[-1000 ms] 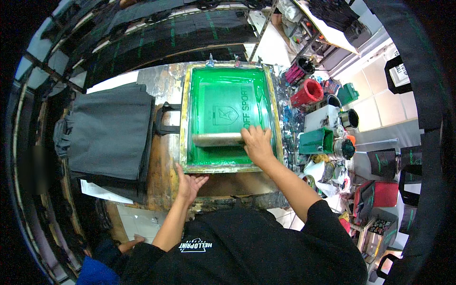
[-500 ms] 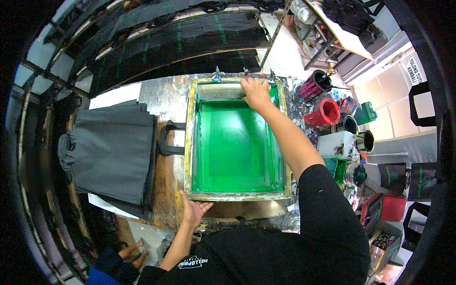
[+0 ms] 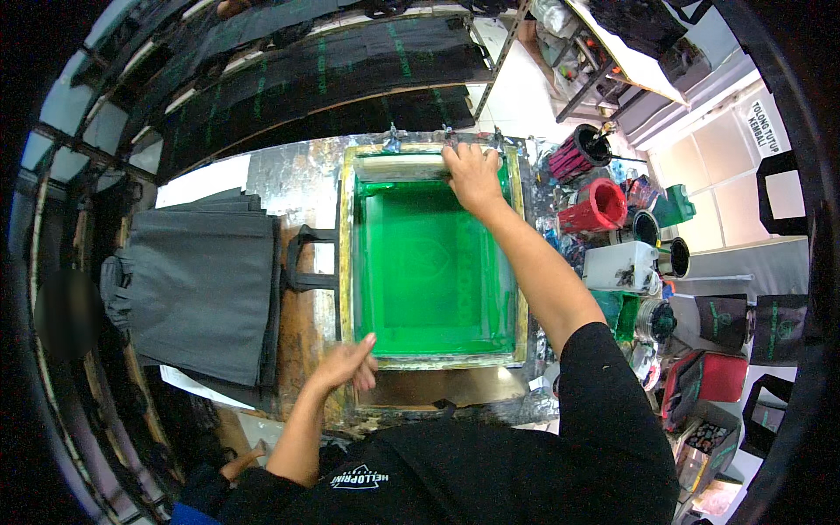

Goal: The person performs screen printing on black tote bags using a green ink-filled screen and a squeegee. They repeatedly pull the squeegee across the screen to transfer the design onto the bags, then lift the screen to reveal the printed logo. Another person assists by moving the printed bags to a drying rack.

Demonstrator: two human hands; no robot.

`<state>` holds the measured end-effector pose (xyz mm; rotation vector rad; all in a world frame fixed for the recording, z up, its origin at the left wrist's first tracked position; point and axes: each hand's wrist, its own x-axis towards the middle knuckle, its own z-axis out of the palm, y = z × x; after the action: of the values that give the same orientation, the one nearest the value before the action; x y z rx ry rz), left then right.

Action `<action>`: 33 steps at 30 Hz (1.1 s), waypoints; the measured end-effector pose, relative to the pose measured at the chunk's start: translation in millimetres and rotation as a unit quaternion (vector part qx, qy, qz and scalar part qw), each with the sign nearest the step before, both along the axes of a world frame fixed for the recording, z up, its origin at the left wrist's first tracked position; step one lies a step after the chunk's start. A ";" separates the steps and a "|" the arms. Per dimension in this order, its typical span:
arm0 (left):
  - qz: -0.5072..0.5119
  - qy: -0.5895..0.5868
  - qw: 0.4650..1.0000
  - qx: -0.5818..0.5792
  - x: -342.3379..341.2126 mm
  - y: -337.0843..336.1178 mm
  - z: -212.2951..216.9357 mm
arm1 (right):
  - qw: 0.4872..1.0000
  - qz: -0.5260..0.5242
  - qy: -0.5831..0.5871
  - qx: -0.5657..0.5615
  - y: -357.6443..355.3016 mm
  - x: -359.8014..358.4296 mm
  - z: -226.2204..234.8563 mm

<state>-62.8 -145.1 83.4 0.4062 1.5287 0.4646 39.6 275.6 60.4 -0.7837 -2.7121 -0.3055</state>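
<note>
A screen printing frame (image 3: 346, 262) with yellowish edges lies on the table, its mesh (image 3: 420, 297) covered in green ink. Faint shapes show through the mesh. At the far end inside it rests a squeegee (image 3: 394, 169) with a pale bar. My right hand (image 3: 475, 178) has its fingers curled over the right part of that squeegee. My left hand (image 3: 346, 363) is at the near left corner of the frame, fingers apart, holding nothing. A black bag handle (image 3: 312, 281) sticks out from under the frame's left side; the bag itself is hidden.
A stack of dark grey bags (image 3: 201, 280) lies left of the frame. Metal clamps (image 3: 393, 137) line its far edge. On the right stand a red paint pot (image 3: 604, 206), a white container (image 3: 621, 268) and other tubs. Racks with black printed bags (image 3: 350, 66) stand beyond.
My left hand has come off the frame's near edge and risen to its near left corner. My right hand stays on the squeegee. The view has shifted slightly.
</note>
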 end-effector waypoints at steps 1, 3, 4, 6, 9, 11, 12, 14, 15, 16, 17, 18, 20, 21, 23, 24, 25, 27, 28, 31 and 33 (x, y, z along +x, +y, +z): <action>0.012 0.107 0.993 0.056 -5.1 20.7 17.8 | 1.000 -0.002 0.004 0.012 -2.0 -3.0 -3.9; -0.011 0.371 0.906 0.205 -20.4 61.3 15.4 | 0.999 -0.021 -0.013 0.021 -6.8 -4.9 -15.0; -0.003 0.420 0.871 0.256 -27.7 89.4 23.7 | 0.999 -0.036 -0.035 0.018 -10.9 -4.3 -22.8; -0.006 0.552 0.754 0.355 -48.6 143.8 23.0 | 0.998 -0.041 -0.049 0.018 -15.8 -5.2 -27.6; -0.053 0.681 0.584 0.439 -79.9 226.6 12.3 | 1.000 -0.010 -0.007 -0.001 -8.5 -0.6 -22.5; -0.122 0.703 0.578 0.396 -97.0 258.1 -5.2 | 0.996 0.009 -0.066 -0.059 4.2 -0.5 -5.5; -0.156 0.723 0.571 0.357 -101.6 266.3 -11.6 | 0.991 0.021 -0.094 -0.088 9.0 -0.7 5.7; -0.195 0.685 0.627 0.316 -108.0 276.3 -22.4 | 0.991 0.028 -0.073 -0.110 17.0 13.2 10.3; -0.221 0.661 0.652 0.299 -107.0 282.4 -25.1 | 0.988 0.021 -0.078 -0.129 25.1 20.1 -0.7; -0.216 0.659 0.647 0.317 -104.5 283.8 -28.6 | 0.985 0.015 -0.082 -0.148 30.5 27.1 -12.4; -0.208 0.658 0.644 0.329 -102.7 276.8 -30.6 | 0.988 0.031 -0.074 -0.135 25.4 28.4 -17.2; -0.200 0.658 0.642 0.340 -101.3 271.9 -32.1 | 0.988 0.026 -0.074 -0.132 23.9 29.2 -20.3; -0.173 0.655 0.640 0.364 -104.2 271.3 -31.7 | 0.989 0.020 -0.073 -0.126 21.6 26.9 -18.3; -0.188 0.651 0.651 0.343 -107.1 275.6 -28.2 | 0.986 0.017 -0.072 -0.149 23.2 24.6 -14.0; -0.220 0.653 0.651 0.318 -114.1 282.4 -22.8 | 0.982 0.002 -0.089 -0.165 25.1 17.5 -8.7; -0.232 0.660 0.640 0.319 -112.8 280.0 -23.6 | 0.980 -0.005 -0.097 -0.172 24.9 16.6 -6.4; -0.243 0.666 0.629 0.319 -109.9 276.5 -24.8 | 0.979 -0.007 -0.112 -0.172 21.1 19.7 -4.8; -0.262 0.681 0.612 0.306 -101.9 268.8 -22.4 | 0.982 -0.004 -0.102 -0.161 12.7 28.9 -9.2; -0.255 0.681 0.611 0.313 -97.6 261.8 -21.0 | 0.983 -0.003 -0.097 -0.155 6.8 34.4 -11.5; -0.242 0.677 0.617 0.318 -86.5 237.9 -30.0 | 0.978 -0.004 -0.106 -0.180 -16.2 45.8 -8.2; -0.243 0.665 0.627 0.325 -76.1 225.0 -28.1 | 0.973 -0.015 -0.117 -0.196 -31.9 57.9 -8.9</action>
<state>-138.9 79.8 55.3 2.0480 2.4647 0.2120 97.6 243.7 51.6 -0.9447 -3.0333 0.1498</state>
